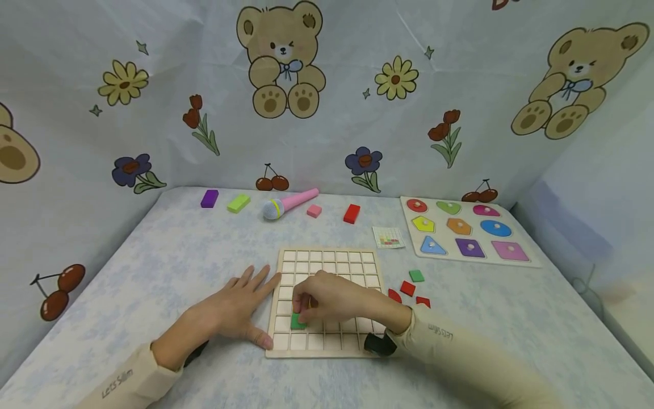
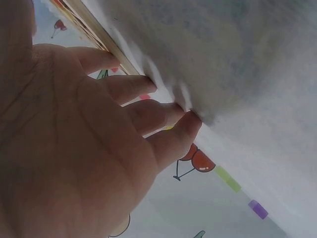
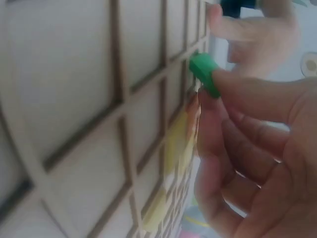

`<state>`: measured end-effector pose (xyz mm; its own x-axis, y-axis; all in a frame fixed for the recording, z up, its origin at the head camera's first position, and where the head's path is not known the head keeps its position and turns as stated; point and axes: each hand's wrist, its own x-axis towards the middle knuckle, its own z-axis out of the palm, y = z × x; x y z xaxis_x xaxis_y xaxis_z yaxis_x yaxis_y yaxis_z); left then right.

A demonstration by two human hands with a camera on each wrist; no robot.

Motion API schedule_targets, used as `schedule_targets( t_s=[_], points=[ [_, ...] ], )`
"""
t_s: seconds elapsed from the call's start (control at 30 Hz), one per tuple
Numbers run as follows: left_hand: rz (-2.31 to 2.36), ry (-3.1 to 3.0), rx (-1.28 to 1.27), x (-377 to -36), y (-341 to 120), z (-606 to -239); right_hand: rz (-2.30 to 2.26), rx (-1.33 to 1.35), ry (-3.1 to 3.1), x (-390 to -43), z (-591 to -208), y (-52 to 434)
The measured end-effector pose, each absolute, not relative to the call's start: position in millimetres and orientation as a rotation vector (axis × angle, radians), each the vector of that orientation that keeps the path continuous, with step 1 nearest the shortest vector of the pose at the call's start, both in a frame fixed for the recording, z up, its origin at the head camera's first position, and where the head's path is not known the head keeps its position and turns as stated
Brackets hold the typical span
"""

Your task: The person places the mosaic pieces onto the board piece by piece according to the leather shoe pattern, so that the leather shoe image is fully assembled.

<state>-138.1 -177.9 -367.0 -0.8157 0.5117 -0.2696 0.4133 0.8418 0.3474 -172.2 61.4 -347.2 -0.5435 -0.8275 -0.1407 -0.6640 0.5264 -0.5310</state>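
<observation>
A wooden grid board [image 1: 332, 342] lies on the table in front of me. My right hand [image 1: 334, 296] pinches a green square tile [image 3: 203, 70] between thumb and index finger, over a cell near the board's lower left. My left hand [image 1: 230, 309] lies with fingers spread along the board's left side, its thumb touching the lower left corner. In the right wrist view, yellow pieces [image 3: 176, 141] and an orange-red piece [image 3: 192, 116] sit in other cells. The right hand hides these cells in the head view.
Right of the board lie a green tile [image 1: 416, 276] and several red pieces [image 1: 407, 288]. Beyond are a small pattern card [image 1: 388, 237], a knobbed shape puzzle [image 1: 480, 258], a pink toy microphone [image 1: 298, 199] and several coloured blocks [image 1: 238, 203]. A bear-printed cloth [image 1: 342, 147] hangs behind.
</observation>
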Motion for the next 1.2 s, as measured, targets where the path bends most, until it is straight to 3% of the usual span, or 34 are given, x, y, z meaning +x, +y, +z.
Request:
schedule_targets(
  t_s=[0.87,1.2],
  points=[
    [0.405,2.672,0.705,-136.2,-178.9,-368.0,-0.328,-1.239,2.672,-144.6,-346.9,54.4],
    [0.383,2.672,0.702,-136.5,-177.3,-367.9,0.208,-1.506,2.777,-115.5,-348.4,68.4]
  ],
)
